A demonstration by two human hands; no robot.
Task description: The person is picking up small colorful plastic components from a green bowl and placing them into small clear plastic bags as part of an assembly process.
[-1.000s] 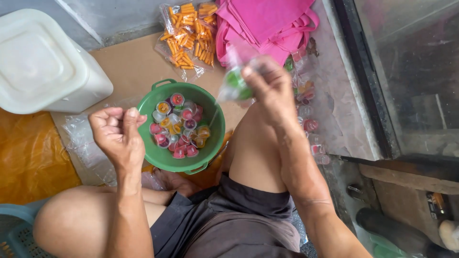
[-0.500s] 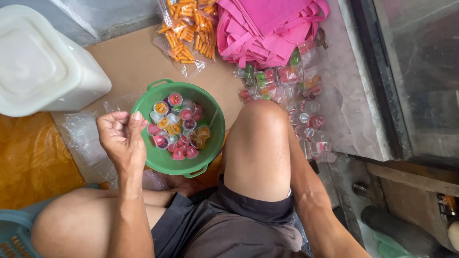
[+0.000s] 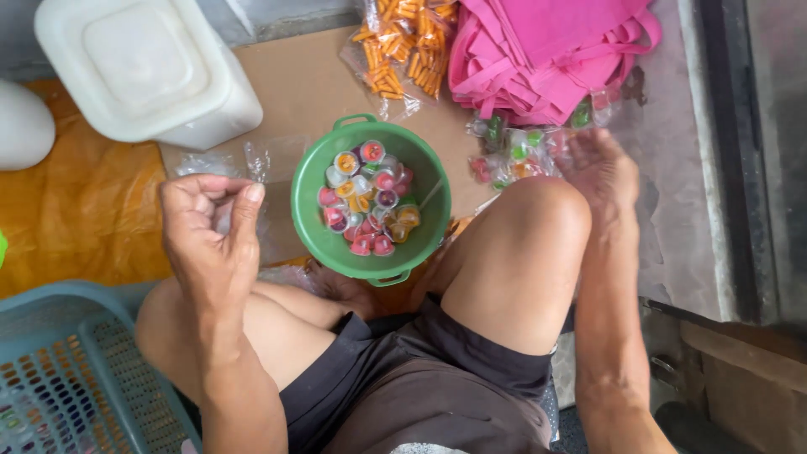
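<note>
Jelly cups (image 3: 367, 197), small and bright in red, orange and purple, fill the bottom of the green bowl (image 3: 313, 225) that sits on the floor between our knees. Going from the left, a blue slotted basket (image 3: 59, 378) fills the lower corner, with an orange sheet (image 3: 84, 210) beyond it and a white lidded tub (image 3: 143, 67) at the top. Our left hand (image 3: 210, 235) is raised just left of the bowl, its fingers curled narrow with the thumb and forefinger pinched near a thin clear plastic bag (image 3: 256, 160); we cannot tell whether it truly grips the film. Right of the bowl, behind our knee, lies a heap of filled clear packets (image 3: 513, 151) of cups, and our right hand (image 3: 601, 168) rests over them with fingers loosely spread, holding nothing that we can see. Above sit a bag of orange snacks (image 3: 403, 50) and a pile of pink bags (image 3: 546, 50). We judge the packing partly done: several packets are made, and many cups remain loose in the bowl.
</note>
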